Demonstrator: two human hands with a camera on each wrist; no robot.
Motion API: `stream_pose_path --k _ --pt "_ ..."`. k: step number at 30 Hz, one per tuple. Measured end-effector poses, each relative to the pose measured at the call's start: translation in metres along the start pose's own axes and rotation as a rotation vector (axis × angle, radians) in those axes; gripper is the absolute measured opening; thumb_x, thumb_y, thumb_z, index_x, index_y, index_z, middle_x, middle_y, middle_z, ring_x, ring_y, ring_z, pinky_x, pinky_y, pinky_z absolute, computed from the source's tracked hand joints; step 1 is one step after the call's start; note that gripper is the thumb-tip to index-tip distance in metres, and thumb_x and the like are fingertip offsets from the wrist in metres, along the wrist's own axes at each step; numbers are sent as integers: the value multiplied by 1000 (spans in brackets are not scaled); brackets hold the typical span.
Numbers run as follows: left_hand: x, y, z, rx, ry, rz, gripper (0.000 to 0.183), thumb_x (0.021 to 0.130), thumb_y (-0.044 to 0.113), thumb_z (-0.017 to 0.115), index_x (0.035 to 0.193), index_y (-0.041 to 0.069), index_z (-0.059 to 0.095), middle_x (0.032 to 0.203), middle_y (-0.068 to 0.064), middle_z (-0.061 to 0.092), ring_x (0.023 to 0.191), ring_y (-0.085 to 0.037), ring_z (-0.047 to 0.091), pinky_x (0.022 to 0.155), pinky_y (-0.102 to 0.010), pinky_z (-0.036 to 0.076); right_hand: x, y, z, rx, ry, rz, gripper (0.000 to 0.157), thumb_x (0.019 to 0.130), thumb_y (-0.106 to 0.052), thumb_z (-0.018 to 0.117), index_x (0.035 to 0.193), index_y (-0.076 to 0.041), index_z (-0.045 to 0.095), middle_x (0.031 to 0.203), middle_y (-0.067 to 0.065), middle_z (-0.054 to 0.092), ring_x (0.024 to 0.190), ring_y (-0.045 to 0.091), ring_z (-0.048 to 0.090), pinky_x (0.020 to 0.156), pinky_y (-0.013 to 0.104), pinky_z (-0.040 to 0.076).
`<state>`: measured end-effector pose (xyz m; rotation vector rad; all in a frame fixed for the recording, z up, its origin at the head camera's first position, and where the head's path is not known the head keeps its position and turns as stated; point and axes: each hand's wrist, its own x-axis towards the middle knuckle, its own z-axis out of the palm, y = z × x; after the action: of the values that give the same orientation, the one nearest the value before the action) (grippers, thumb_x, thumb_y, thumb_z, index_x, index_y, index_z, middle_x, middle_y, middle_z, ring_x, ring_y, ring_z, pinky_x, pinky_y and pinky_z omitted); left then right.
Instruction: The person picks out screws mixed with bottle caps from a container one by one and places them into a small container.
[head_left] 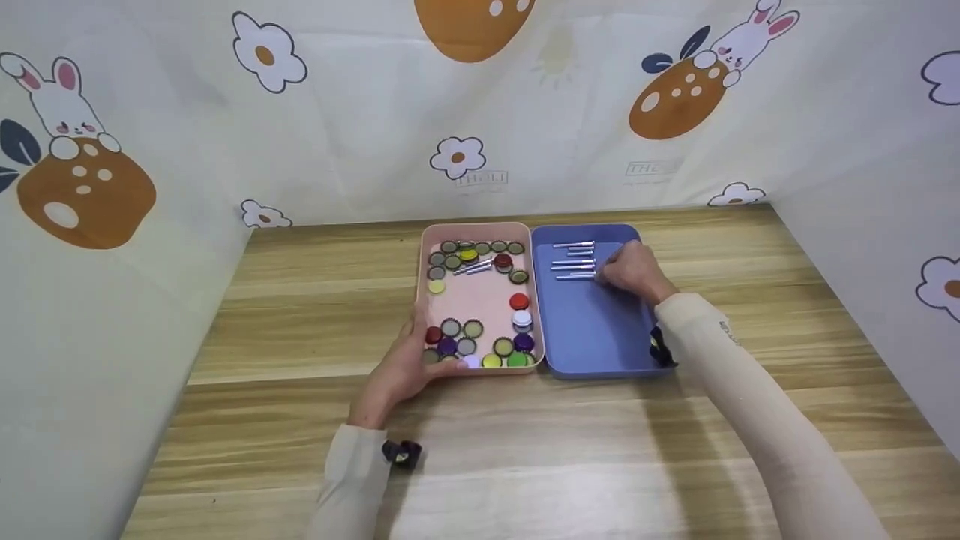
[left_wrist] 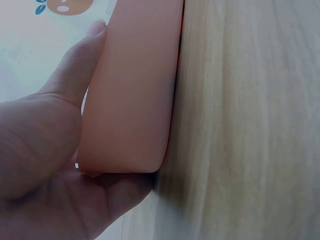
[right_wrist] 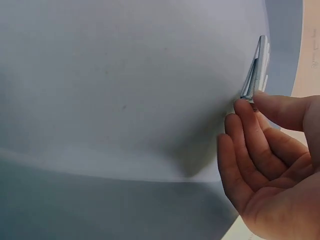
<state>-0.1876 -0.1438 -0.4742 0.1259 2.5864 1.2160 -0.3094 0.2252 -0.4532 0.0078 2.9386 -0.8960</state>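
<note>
My left hand (head_left: 403, 366) grips the near left corner of a pink tray (head_left: 480, 301), thumb at the near wall and fingers along the left wall. Inside that tray lie many bottle caps (head_left: 473, 328) and a few silver screws (head_left: 474, 268). My right hand (head_left: 634, 270) is over the right side of a blue tray (head_left: 592, 330). Between thumb and fingertips it pinches the head end of a silver screw (right_wrist: 256, 75), while several more screws (head_left: 573, 264) lie in a column there, heads to the right.
Both trays stand side by side on a wood-grain table (head_left: 300, 315). Behind and beside the table hangs a pale patterned cloth (head_left: 360, 150). Black wrist straps (head_left: 403, 454) are on both sleeves.
</note>
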Motion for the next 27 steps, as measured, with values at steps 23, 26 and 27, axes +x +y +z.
stream_pose_path --k 23,26,27 --pt "-1 -1 0 -1 4 -2 124 82 38 82 161 20 -13 170 -16 5 155 -34 18 127 -49 16 5 -9 -3 -75 -112 18 12 75 -9 80 76 3 78 59 -3 62 56 9 53 51 20 43" --pt "-1 -1 1 -4 2 -1 125 82 39 82 161 20 -13 170 -16 6 155 -33 19 128 -49 15 5 -9 -3 -88 -109 13 13 76 -10 81 78 3 79 60 -3 63 57 9 53 51 19 43" --pt "0 -1 0 -5 2 -1 125 82 40 82 161 21 -13 170 -16 6 155 -33 19 128 -49 15 5 -9 -3 -91 -110 12 14 76 -10 82 79 3 79 60 -4 63 57 9 53 51 19 43"
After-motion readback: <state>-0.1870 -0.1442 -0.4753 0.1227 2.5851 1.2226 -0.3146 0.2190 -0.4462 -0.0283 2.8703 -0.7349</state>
